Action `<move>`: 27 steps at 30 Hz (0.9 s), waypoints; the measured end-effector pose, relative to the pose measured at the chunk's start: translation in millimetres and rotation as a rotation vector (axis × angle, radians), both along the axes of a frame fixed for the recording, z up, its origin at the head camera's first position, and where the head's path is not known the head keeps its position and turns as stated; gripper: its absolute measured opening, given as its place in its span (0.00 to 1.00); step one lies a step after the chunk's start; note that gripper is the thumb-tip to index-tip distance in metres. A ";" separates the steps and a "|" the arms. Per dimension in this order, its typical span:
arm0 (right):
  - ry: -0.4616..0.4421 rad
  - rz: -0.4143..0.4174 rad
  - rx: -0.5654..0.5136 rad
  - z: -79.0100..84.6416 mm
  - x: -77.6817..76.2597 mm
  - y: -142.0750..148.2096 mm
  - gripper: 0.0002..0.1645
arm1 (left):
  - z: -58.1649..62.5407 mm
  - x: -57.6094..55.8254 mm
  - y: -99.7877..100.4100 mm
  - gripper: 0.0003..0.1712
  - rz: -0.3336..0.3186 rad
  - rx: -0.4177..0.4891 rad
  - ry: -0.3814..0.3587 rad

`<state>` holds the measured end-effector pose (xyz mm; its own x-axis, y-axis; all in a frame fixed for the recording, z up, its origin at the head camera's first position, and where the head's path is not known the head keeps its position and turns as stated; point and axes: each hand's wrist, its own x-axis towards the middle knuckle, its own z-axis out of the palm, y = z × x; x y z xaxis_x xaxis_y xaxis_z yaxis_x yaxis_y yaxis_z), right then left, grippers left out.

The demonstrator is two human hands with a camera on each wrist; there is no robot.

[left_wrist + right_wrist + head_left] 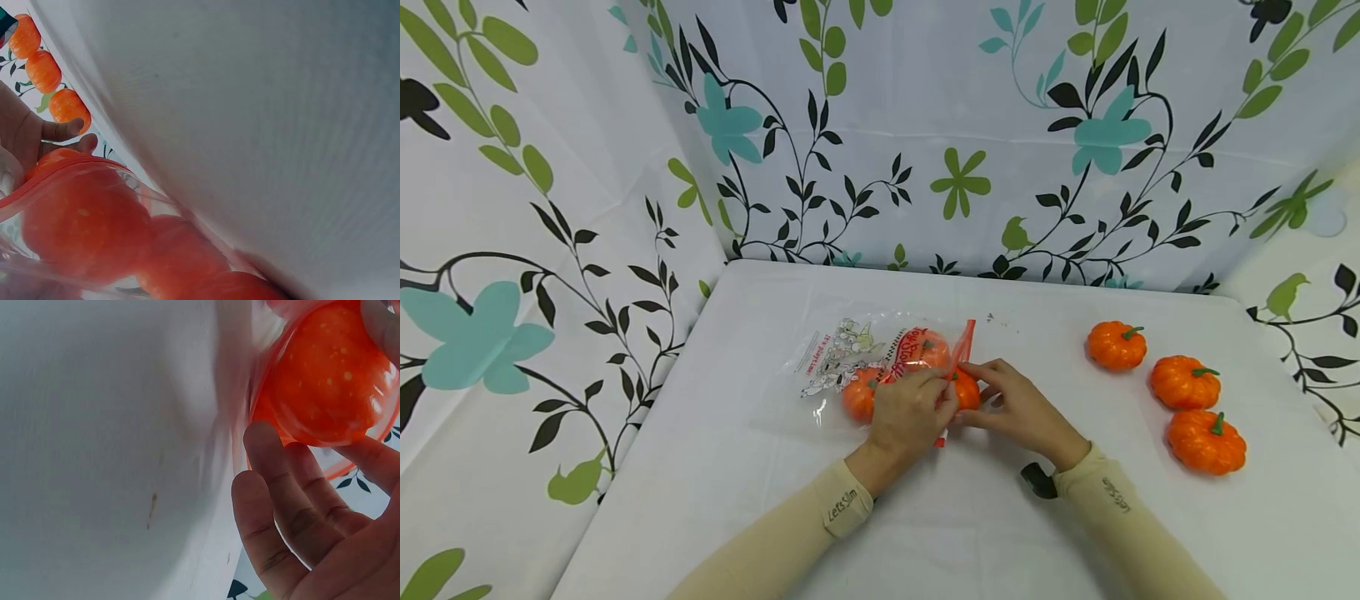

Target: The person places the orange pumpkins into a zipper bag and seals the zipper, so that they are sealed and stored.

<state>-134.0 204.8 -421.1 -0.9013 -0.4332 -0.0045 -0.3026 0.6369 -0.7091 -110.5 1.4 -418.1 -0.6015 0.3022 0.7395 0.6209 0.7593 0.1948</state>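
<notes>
A clear plastic zip bag [842, 358] with red-trimmed mouth and red print lies on the table, several small orange toy pumpkins [859, 395] showing through it. My left hand [912, 417] pinches the bag by its mouth edge. At that opening, my right hand [1018, 408] holds another orange pumpkin [328, 375], thumb on one side and fingers beneath and around it. In the left wrist view, the red rim [75, 161] arches in front of the pumpkins inside, and the right hand's fingers reach toward it from the left.
To the right on the white table [925, 533] sit three loose orange pumpkins with green stems: one farther back [1116, 345], a middle one [1183, 383] and a nearer one [1206, 443]. A leaf-and-flower patterned curtain [880, 125] hangs behind the table and along the sides.
</notes>
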 end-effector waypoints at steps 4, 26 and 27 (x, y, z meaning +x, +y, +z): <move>-0.002 0.020 -0.025 -1.9 -1.7 -5.1 0.50 | 0.2 0.3 0.3 0.02 0.003 0.007 0.019; -0.071 -0.118 -0.214 -4.8 8.1 3.6 0.25 | 0.2 -3.0 0.4 0.01 0.014 0.012 0.042; -0.075 -0.112 -0.226 -5.2 8.7 3.3 0.25 | 0.0 -2.8 0.6 0.01 0.015 0.010 0.043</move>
<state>-125.3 208.1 -426.3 -0.9446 -0.3281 0.0124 -0.1803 0.4867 -0.8547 -113.3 1.9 -418.2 -0.5735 0.2854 0.7679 0.6173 0.7668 0.1760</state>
